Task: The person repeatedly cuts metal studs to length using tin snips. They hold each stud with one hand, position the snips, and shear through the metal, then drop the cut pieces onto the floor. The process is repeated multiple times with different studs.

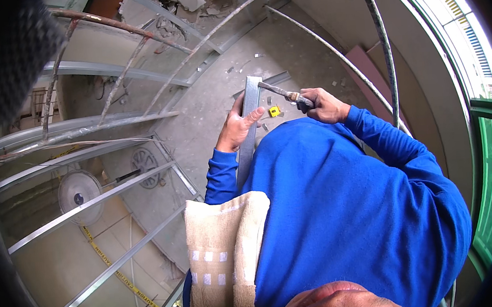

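My left hand (pixel 236 127) is closed around a grey metal stud (pixel 247 116), with the thumb across its face. The stud points away from me, and its near end goes down beside my blue shirt. My right hand (pixel 326 107) grips the dark handles of a worn metal cutting tool that looks like tin snips (pixel 280 91). The tip of this tool meets the right edge of the stud near its far end; whether its jaws are apart is too small to tell. Between my hands, below them, a yellow tape measure (pixel 274 111) lies on the floor.
Scaffold bars (pixel 190 54) cross at the far left and right. Metal framing (pixel 98 202) stands left, with a round fan (pixel 80 197) and yellow caution tape (pixel 108 260) beyond. Small scraps litter the concrete floor (pixel 197 114). Rubble (pixel 184 1) lies far off. A window (pixel 490 185) is at right.
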The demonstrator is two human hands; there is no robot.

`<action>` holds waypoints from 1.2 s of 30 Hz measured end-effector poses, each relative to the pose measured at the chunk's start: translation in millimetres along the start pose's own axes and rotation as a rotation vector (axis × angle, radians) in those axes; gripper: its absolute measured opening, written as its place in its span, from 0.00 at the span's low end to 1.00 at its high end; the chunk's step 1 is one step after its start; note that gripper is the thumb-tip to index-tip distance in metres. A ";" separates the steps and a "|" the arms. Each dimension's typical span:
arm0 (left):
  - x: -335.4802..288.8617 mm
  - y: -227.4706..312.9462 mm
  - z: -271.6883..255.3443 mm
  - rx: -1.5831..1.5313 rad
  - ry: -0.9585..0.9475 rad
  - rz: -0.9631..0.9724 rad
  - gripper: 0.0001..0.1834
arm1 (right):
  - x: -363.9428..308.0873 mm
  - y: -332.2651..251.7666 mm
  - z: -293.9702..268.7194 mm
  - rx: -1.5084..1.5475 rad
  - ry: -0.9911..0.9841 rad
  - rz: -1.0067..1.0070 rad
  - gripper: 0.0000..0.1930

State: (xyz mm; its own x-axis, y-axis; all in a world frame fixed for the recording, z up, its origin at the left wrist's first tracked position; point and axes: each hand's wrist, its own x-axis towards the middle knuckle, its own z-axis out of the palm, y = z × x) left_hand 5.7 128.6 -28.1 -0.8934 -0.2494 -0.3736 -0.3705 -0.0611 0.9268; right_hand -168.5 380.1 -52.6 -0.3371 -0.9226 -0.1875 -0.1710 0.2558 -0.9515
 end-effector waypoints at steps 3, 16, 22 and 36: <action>-3.7 8.3 -0.8 -0.173 -0.053 -0.116 0.53 | 1.7 -2.6 3.5 0.068 0.001 -0.139 0.12; 3.0 -9.9 -1.8 0.443 0.208 0.143 0.48 | 3.2 4.7 9.9 -0.131 0.039 0.047 0.10; -2.8 0.6 -3.0 -0.049 0.018 -0.074 0.50 | 2.2 -2.3 3.2 -0.014 -0.040 -0.087 0.15; 0.8 -6.4 2.2 0.575 0.286 0.134 0.49 | 1.2 1.0 14.2 -0.181 0.042 0.087 0.13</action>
State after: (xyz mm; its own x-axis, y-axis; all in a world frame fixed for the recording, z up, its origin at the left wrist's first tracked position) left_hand 6.8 130.9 -34.4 -0.8677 -0.4713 -0.1578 -0.4085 0.4953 0.7667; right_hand -155.9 375.2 -57.2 -0.3954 -0.8829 -0.2532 -0.3017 0.3852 -0.8721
